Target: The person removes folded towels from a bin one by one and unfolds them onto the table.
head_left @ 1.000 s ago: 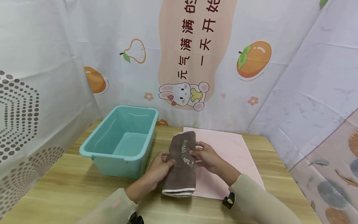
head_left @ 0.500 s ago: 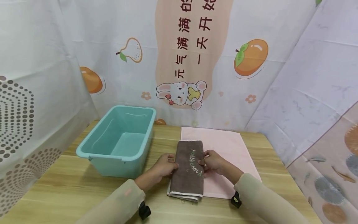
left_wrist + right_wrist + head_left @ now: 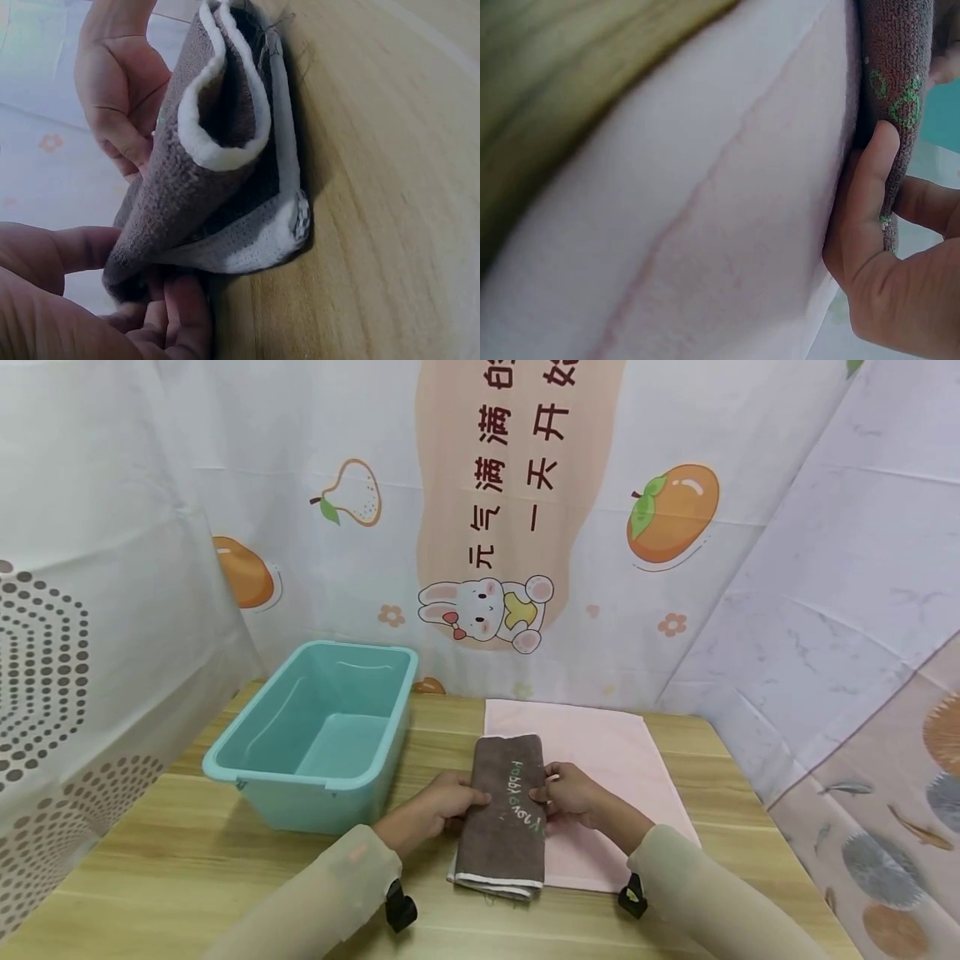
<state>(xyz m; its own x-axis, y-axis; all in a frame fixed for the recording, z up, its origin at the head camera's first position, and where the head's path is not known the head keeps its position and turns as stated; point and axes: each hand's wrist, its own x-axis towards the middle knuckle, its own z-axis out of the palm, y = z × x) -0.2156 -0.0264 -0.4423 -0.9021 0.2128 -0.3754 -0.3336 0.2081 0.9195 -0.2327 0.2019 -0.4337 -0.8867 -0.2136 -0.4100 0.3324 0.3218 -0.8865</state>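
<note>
A folded brown towel [image 3: 498,843] with white edging and stitched lettering lies lengthwise at the middle of the table, its right part over a pink cloth. My left hand [image 3: 435,806] pinches its left long edge, thumb on top and fingers tucked underneath. In the left wrist view the towel's folded layers [image 3: 217,142] open toward the camera, and a lower white-edged corner [image 3: 262,232] rests by the wood. My right hand [image 3: 573,797] pinches the opposite long edge beside the lettering; in the right wrist view its thumb and fingers [image 3: 870,202] sit on either side of the towel.
The pink cloth [image 3: 622,777] is spread flat on the wooden table [image 3: 225,877], under and right of the brown towel. A teal plastic tub [image 3: 375,785] stands at the left, its inside bare. Printed curtains [image 3: 585,668] enclose the back and sides.
The brown towel has come down onto the table and turned flatter, slightly to the right. Over the last half second my left hand has slid further onto its left edge; the right hand stays put.
</note>
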